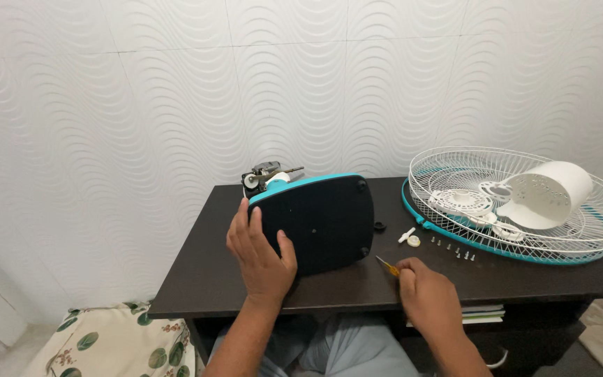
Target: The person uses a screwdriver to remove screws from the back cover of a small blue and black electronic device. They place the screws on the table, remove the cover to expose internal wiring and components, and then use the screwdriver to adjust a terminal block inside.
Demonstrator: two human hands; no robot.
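A table fan lies tipped on the dark table [204, 279], its black base underside [322, 220] with teal rim facing me. My left hand [259, 255] grips the base's left edge. Behind the base, the bare fan motor [265, 174] with its shaft sticks up. My right hand [427, 293] rests on the table to the right of the base, fingers closed on a small yellow-handled screwdriver [387, 265].
White wire fan grilles with a teal ring [518, 209] lie at the table's right, with a white motor cover [549, 194] on top. Several small screws [451, 248], a white knob [409, 237] and a black cap [379, 225] lie between. A leaf-print cushion [120, 342] sits lower left.
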